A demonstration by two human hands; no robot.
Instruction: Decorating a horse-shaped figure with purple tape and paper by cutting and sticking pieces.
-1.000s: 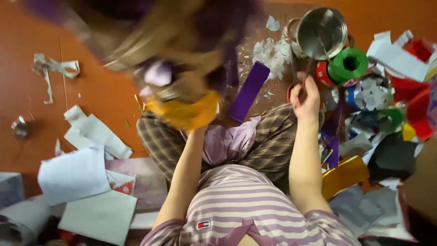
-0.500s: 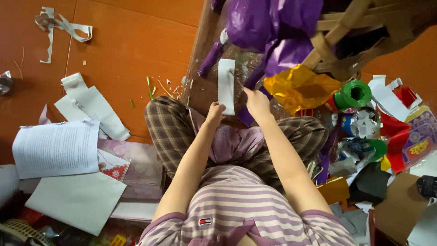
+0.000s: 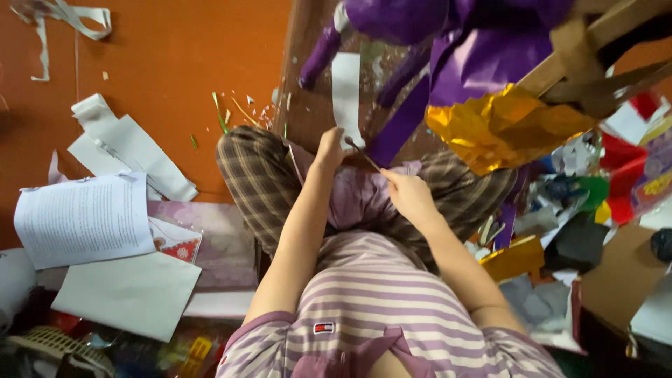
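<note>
While the person sits cross-legged on the orange floor (image 3: pixel 175 77), both arms reach forward over the plaid trousers (image 3: pixel 255 175).

Left hand (image 3: pixel 329 148): closed down on the near end of a white paper strip (image 3: pixel 347 94), fingers curled over its lower edge. That strip lies lengthwise on a dark brown wooden board (image 3: pixel 301 105) just ahead of the knees.

Right hand (image 3: pixel 409 196): closed around a thin brown stick (image 3: pixel 362 154), probably a brush, though its tip is too small to tell. Stick slants up and left, its far end just beside the left hand at the bottom of the paper strip.

Purple glossy paper strips (image 3: pixel 399 126) lie across the board beside the white strip. Overhead, close to the camera and blurred: a crumpled purple foil sheet (image 3: pixel 483 35) and a crinkled gold foil sheet (image 3: pixel 497 126) hanging on a pale wooden frame (image 3: pixel 595 42).

Left side of floor: torn white paper pieces (image 3: pixel 133 150), a printed white page (image 3: pixel 84 217), a plain grey-white sheet (image 3: pixel 129 294). Small green and white clippings (image 3: pixel 234 112) scattered near the board's edge.

Right side: heap of coloured paper scraps (image 3: pixel 609 189), red, green, black, with a gold box-shaped piece (image 3: pixel 514 257) nearer the knee.

Person wears a purple-and-white striped shirt (image 3: pixel 378 308).
</note>
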